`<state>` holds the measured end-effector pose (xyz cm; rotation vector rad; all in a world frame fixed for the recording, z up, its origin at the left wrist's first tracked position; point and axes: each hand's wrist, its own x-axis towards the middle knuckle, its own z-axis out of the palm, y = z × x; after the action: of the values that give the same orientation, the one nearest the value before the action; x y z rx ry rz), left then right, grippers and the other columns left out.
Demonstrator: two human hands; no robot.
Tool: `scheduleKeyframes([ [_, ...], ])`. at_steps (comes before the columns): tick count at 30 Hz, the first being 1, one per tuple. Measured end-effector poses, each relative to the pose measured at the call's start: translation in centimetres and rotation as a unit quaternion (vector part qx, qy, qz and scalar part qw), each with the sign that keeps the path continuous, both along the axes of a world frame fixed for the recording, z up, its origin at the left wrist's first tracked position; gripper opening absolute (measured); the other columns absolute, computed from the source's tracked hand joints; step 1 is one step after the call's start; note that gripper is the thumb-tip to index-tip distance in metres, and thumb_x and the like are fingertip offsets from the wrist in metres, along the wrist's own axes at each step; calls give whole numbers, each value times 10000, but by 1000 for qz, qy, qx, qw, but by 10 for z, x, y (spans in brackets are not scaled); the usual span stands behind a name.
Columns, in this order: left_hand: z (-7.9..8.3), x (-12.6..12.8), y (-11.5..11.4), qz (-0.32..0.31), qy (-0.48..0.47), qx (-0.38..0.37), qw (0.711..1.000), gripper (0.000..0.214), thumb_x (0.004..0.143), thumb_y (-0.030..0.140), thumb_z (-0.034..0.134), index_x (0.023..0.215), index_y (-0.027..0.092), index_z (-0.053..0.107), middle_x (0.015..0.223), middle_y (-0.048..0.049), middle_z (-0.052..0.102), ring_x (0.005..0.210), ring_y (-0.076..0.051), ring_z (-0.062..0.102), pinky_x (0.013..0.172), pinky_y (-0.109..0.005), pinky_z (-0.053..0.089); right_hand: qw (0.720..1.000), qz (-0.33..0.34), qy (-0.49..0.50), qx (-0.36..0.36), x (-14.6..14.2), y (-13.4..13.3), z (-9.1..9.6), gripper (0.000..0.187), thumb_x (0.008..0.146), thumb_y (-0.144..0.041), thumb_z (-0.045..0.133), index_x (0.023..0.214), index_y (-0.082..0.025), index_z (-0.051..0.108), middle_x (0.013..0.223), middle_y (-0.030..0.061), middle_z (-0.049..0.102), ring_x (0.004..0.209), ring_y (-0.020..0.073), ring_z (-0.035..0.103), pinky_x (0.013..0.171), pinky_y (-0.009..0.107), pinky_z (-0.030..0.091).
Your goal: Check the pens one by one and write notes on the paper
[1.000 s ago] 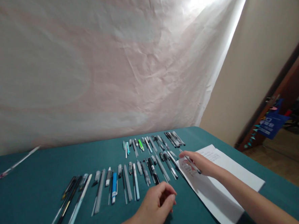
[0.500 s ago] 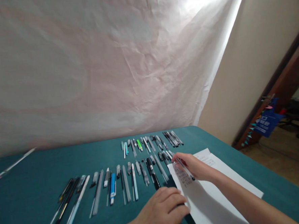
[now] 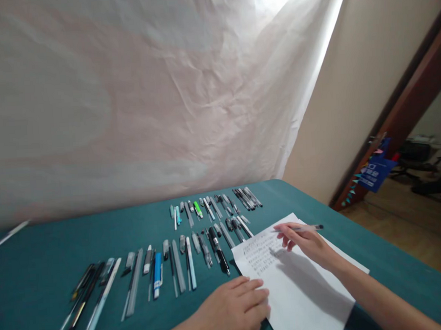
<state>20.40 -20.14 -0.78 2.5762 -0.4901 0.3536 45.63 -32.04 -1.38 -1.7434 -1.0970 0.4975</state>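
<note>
A white sheet of paper (image 3: 299,289) with handwritten lines near its top lies on the teal table (image 3: 53,245). My right hand (image 3: 307,242) rests on the sheet and pinches a thin pen (image 3: 302,228) that lies nearly level, its dark end pointing right. My left hand (image 3: 233,308) lies flat, fingers stretched, on the table at the sheet's left edge. Just left of the sheet, several pens lie in a near row (image 3: 174,267) and a far row (image 3: 211,208).
A creased white cloth (image 3: 144,90) hangs behind the table. To the right is a beige wall, a brown door frame (image 3: 397,119) with a blue hanging sign (image 3: 374,170), and wooden floor beyond. A thin rod lies at the far left edge (image 3: 6,237).
The sheet has slid left, toward the pens. My left hand went from curled to flat at the sheet's edge. My right hand lifted the pen from a writing tilt to nearly level.
</note>
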Motion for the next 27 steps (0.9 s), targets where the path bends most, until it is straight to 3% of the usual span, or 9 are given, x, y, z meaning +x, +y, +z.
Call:
scheduleKeyframes([
  [3, -1, 1, 0, 7, 7, 2, 1000, 437, 768, 160, 511, 1199, 230, 490, 1229, -85, 537, 1149, -258, 464, 992, -383, 317, 998, -50, -24, -7, 10, -20, -13, 308, 782, -447, 518, 806, -151, 599, 634, 25, 577, 599, 151, 556, 576, 283, 471],
  [7, -2, 4, 1, 8, 50, 17, 999, 418, 779, 223, 526, 1195, 213, 498, 1246, -97, 520, 1152, -277, 457, 993, -402, 306, 995, -90, -5, 39, 17, -34, -29, 174, 791, -365, 515, 800, -192, 530, 630, -14, 527, 601, 140, 530, 612, 284, 448],
  [13, -1, 5, 2, 3, 13, 1, 1000, 397, 796, 278, 527, 1190, 233, 503, 1211, -78, 553, 1092, -252, 518, 968, -360, 343, 993, -76, -90, 13, 19, -35, -37, 186, 780, -300, 494, 633, -186, 495, 591, -18, 490, 562, 131, 464, 553, 266, 379],
  [27, 15, 4, -2, 24, 53, 48, 997, 346, 803, 271, 529, 1129, 160, 557, 1187, -124, 563, 1085, -279, 521, 950, -365, 379, 991, -55, -123, 10, 17, -33, -38, 154, 804, -226, 444, 654, -190, 439, 598, -39, 406, 569, 118, 391, 531, 244, 312],
])
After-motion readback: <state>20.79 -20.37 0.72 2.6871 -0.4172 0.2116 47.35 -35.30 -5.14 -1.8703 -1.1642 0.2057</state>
